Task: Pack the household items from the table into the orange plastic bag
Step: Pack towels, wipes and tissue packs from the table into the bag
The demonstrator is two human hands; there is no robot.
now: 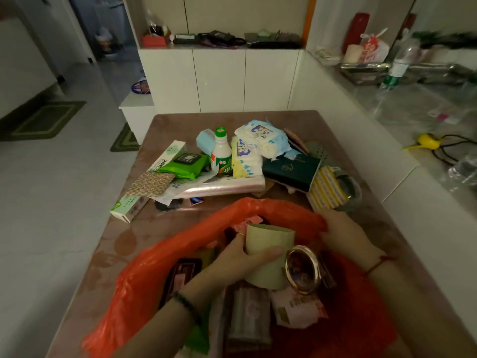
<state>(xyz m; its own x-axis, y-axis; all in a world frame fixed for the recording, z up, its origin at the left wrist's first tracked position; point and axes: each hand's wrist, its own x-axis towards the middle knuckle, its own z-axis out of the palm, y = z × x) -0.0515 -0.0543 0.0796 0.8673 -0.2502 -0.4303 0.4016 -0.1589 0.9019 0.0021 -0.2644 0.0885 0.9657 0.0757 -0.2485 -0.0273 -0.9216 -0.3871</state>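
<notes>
The orange plastic bag (165, 254) lies open on the brown table (124, 244) in front of me. My left hand (240, 259) grips a pale green cylinder-shaped pack (268, 241) inside the bag's mouth. My right hand (343, 233) holds the bag's far right rim (309, 218) up. Inside the bag lie a round gold-rimmed tin (303, 271), a pink-printed packet (296, 310) and a dark packet (180, 275). Behind the bag sit a white bottle with a green cap (221, 153), a green wipes pack (187, 165), tissue packs (260, 136), a dark green box (291, 170) and a long white-green box (131, 206).
A yellow striped pack (326, 189) and a roll of clear film (219, 188) lie on the table too. White cabinets (219, 78) stand behind the table. A counter on the right carries a plastic bottle (400, 63) and a yellow object with a cable (428, 142). Floor lies to the left.
</notes>
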